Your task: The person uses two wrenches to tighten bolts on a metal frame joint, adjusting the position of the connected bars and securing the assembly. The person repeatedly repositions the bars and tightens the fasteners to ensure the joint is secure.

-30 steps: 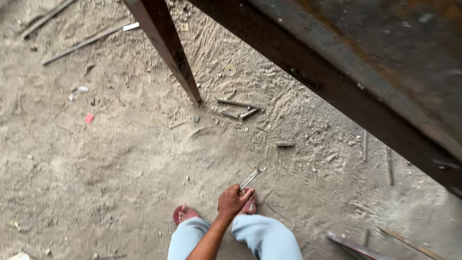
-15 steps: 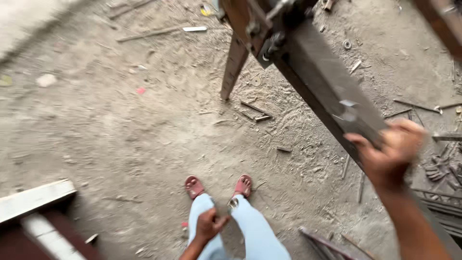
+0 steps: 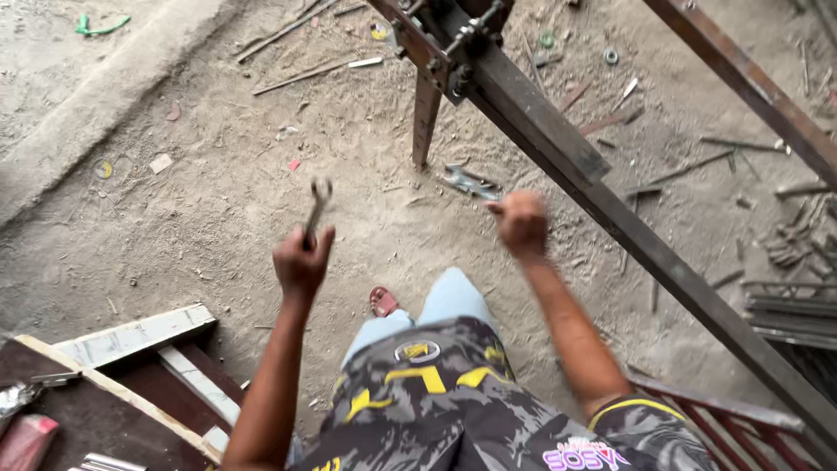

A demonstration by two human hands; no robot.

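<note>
A wrench (image 3: 317, 202) is gripped upright in the closed fingers of the left hand (image 3: 301, 260), over open dirt floor (image 3: 200, 227). The right hand (image 3: 521, 222) is fisted; contents cannot be told. A steel beam (image 3: 610, 209) is crossed at 2 o'clock; boards (image 3: 139, 336) lie at 8 o'clock.

Right hand (image 3: 520, 222) — blurred, grip unclear

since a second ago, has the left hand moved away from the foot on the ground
Yes. The left hand was down by the sandalled foot; now it is raised above it, its grip closed on a wrench, clear of the dirt floor.
</note>
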